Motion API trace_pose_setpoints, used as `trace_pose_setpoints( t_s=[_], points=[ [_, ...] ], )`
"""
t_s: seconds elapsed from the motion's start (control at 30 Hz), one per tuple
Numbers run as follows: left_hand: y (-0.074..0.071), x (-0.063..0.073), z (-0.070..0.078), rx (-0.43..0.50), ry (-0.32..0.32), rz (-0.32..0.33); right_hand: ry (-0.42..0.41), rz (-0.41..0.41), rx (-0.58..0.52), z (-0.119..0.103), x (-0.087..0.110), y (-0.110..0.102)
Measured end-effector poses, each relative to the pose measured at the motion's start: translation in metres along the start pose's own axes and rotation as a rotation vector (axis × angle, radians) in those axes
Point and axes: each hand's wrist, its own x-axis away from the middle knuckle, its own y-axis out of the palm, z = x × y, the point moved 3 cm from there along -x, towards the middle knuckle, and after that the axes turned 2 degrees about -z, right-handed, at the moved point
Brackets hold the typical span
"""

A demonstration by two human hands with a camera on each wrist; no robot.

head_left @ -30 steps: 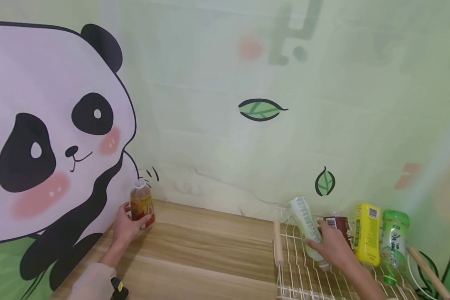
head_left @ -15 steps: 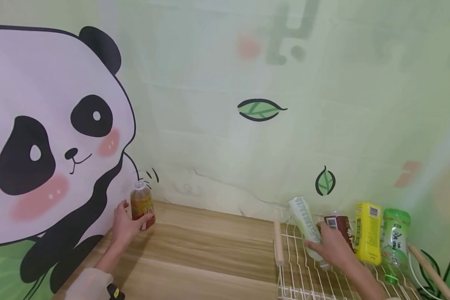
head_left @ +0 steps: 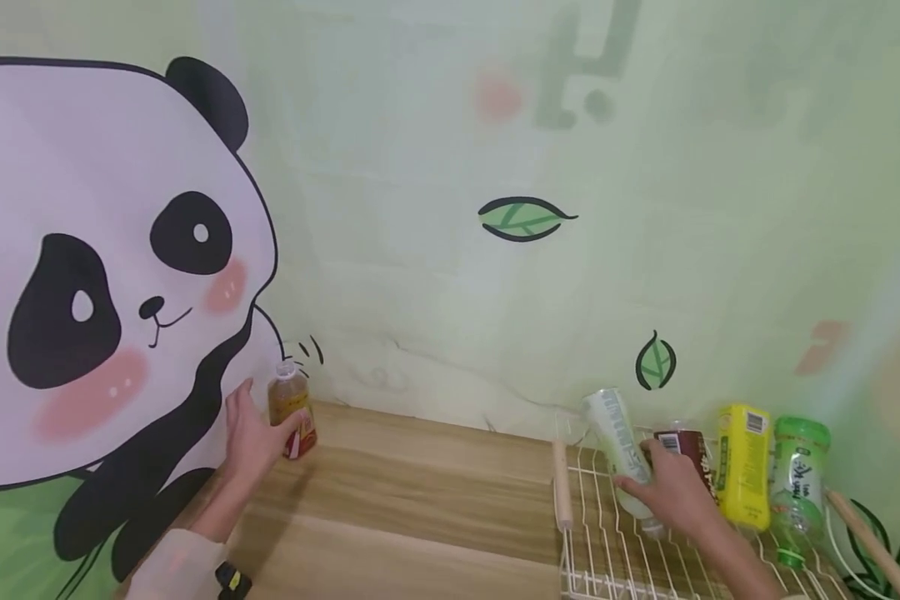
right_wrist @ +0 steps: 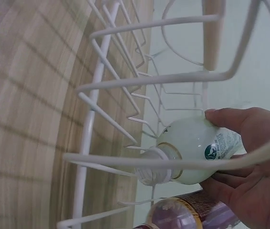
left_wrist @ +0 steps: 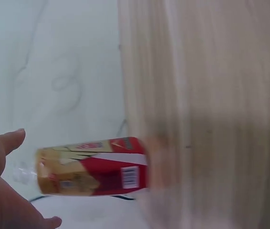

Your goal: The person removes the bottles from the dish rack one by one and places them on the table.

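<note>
A drink bottle with a red and yellow label (head_left: pixel 288 404) stands upright on the wooden table at the left, by the wall. My left hand (head_left: pixel 249 437) is beside it with thumb and fingers spread apart; the left wrist view shows a gap between the hand and the bottle (left_wrist: pixel 92 167). At the right, my right hand (head_left: pixel 682 492) holds a pale green bottle (head_left: pixel 612 425), neck downward, in a white wire rack (head_left: pixel 600 575). Thumb on one side and fingers on the other grip this bottle (right_wrist: pixel 192 143) in the right wrist view. A dark maroon bottle (head_left: pixel 690 446) lies close behind that hand.
Further right in the rack, a yellow bottle (head_left: pixel 744 467) and a green-capped bottle (head_left: pixel 801 454) lean neck down. Wooden handles (head_left: pixel 562 485) flank the rack. A wall with a panda picture (head_left: pixel 112 292) bounds the table (head_left: pixel 405 492) at the back and left.
My left hand has loosened from the red and yellow bottle, its fingers spreading away to the left. The right hand keeps its grip on the pale green bottle, with hardly any movement.
</note>
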Motion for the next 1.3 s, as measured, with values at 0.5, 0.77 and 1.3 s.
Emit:
trace_pose_setpoints(
  t_s=[0.5,0.77,1.3],
  points=[
    [0.006,0.046,0.12,-0.088,0.502,-0.049,-0.102,0.08,-0.013,-0.026,0.013,-0.022],
    [0.056,0.07,0.18,-0.218,0.713,-0.327,-0.223,0.141,0.0,-0.052,0.015,-0.038],
    [0.116,0.106,0.261,-0.34,1.027,-0.584,-0.4,0.035,0.069,-0.097,0.019,-0.035]
  ],
)
